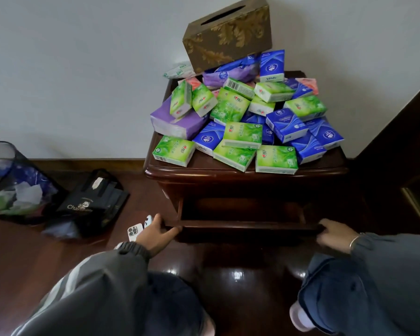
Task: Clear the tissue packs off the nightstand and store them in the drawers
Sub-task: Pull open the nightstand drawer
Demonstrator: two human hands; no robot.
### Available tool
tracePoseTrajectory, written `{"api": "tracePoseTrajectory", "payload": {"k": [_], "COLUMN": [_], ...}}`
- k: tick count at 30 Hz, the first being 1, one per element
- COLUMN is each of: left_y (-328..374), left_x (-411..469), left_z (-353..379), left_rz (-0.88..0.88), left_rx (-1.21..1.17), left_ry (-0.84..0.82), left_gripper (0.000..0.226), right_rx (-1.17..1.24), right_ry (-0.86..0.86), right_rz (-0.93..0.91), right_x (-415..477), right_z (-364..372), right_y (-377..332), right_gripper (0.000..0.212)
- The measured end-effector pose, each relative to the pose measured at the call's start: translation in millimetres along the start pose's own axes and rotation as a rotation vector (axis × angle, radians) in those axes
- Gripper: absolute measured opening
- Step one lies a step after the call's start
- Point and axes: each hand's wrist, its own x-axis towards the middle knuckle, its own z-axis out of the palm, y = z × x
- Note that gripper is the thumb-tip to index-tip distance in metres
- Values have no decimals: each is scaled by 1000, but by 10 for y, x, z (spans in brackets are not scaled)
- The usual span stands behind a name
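A dark wooden nightstand [245,172] stood against a white wall, seen from above by a person crouched in front of it. Its top was heaped with small tissue packs [243,112] in green, blue and a few pink wrappers, piled loosely on one another. Three green packs lay flat along the front edge, and blue packs crowded toward the front right corner. A larger purple pack [177,122] lay at the left edge with smaller green packs leaning on it. At the back edge, a brown tissue box [228,32] with a gold leaf pattern rested tilted on top of the pile, its slot facing up. Below the top, a drawer [243,224] stood partly pulled out, its inside dark. The left hand [157,235] held the left end of the drawer front, its grip curled around that corner. The right hand [335,235] held the right end, its grip closed over the edge, with a thin bracelet at the wrist. Both arms wore grey sleeves, and knees in blue jeans showed below. On the glossy wooden floor [240,275] to the left of the nightstand lay two phones [135,232] just beside the left hand, a black bag [95,202] and a dark mesh bin [15,183] holding crumpled wrappers.
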Motion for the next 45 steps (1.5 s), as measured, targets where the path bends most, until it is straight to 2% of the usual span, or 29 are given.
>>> {"api": "tracePoseTrajectory", "payload": {"k": [2, 3, 5, 7, 9, 11, 15, 19, 21, 23, 26, 28, 31, 34, 36, 38, 41, 43, 45], "left_y": [-87, -94, -41, 113, 356, 561, 665, 613, 634, 634, 574, 526, 490, 509, 525, 562, 656, 730, 807], "left_x": [-100, -157, -275, -401, -526, -621, -804, -854, -865, -908, -982, -1055, -1103, -1107, -1116, -1114, -1060, -1013, -945], "left_z": [-148, -196, -196, -50, 198, 501, 1041, 1128, 1049, 952, 880, 893, 910, 873, 819, 698, 349, 43, -265], "left_rz": [20, 8, -12, 84, 269, 393, 345, 331, 341, 332, 285, 249, 204, 165, 128, 134, 227, 294, 370], "left_rx": [149, 256, 550, 691, 600, 543, 528, 554, 542, 507, 592, 655, 647, 577, 447, 335, 223, 126, 83], "left_ry": [-158, -218, -215, -45, 103, 154, 106, 187, 137, -4, -210, -292, -322, -338, -339, -304, -165, -8, 246], "left_gripper": [47, 52, 62, 67, 60, 51, 46, 45, 51, 57, 53, 51, 53, 56, 66, 72, 61, 47, 38], "right_rx": [-231, -321, -464, -458, -410, -442, -437, -441, -418, -367, -290, -271, -245, -225, -235, -218, -130, -52, 28], "right_ry": [-183, -232, -125, 84, 217, 245, 248, 237, 136, 30, -104, -147, -169, -204, -213, -179, -11, 165, 422], "right_rz": [-25, -23, -65, -211, -362, -445, -412, -447, -469, -472, -456, -447, -454, -464, -482, -511, -581, -660, -733], "right_x": [-217, -302, -444, -597, -706, -733, -694, -737, -829, -926, -1037, -1116, -1229, -1261, -1287, -1299, -1297, -1296, -1276], "right_z": [-88, -98, -29, 136, 362, 622, 962, 967, 912, 885, 902, 960, 1003, 990, 968, 897, 589, 279, -36], "right_y": [-11, -45, -153, -364, -597, -768, -926, -873, -832, -780, -670, -591, -523, -494, -516, -571, -674, -737, -789], "right_gripper": [16, 29, 63, 68, 63, 57, 53, 51, 55, 64, 74, 72, 61, 65, 67, 67, 52, 37, 22]}}
